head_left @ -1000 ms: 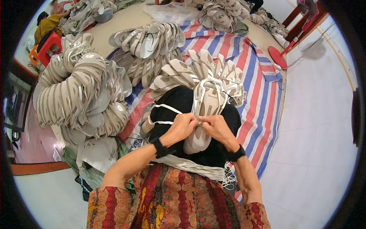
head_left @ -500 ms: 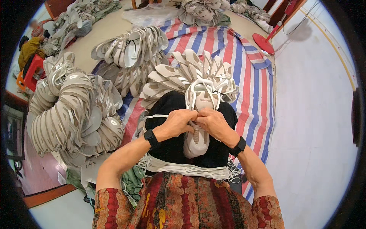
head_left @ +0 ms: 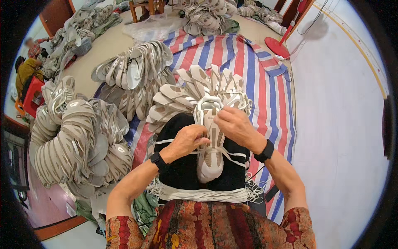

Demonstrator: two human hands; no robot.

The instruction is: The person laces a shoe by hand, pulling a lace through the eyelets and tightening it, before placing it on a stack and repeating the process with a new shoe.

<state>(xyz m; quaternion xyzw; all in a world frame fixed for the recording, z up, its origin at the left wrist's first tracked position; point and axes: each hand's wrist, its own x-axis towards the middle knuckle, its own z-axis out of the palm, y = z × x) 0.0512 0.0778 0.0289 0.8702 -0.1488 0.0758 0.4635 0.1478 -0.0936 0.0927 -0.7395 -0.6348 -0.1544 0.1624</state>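
A beige and white shoe upper [head_left: 210,166] lies on the black cloth [head_left: 178,166] over my lap, toe toward me. White shoelace [head_left: 234,155] crosses its lower throat, with loose ends out to both sides. My left hand [head_left: 187,143] is closed at the upper's left edge, fingers curled and thumb below; what they grip is hidden. Higher up, my right hand [head_left: 238,128] pinches at the right edge of the opening, by the tongue [head_left: 211,120]. A bundle of white laces [head_left: 203,194] stretches across my lap, close to my body.
Fanned shoe uppers [head_left: 174,97] sit just beyond my knees. Large bundled uppers [head_left: 66,141] are heaped at left, another stack [head_left: 132,68] behind. A striped sheet [head_left: 265,103] covers the floor; a red stand base [head_left: 277,47] is at far right. People [head_left: 29,72] sit far left.
My hands have come apart: the right moved up and right toward the opening, the left slightly down. The lace now lies across the upper's lower throat. The view has tilted slightly.
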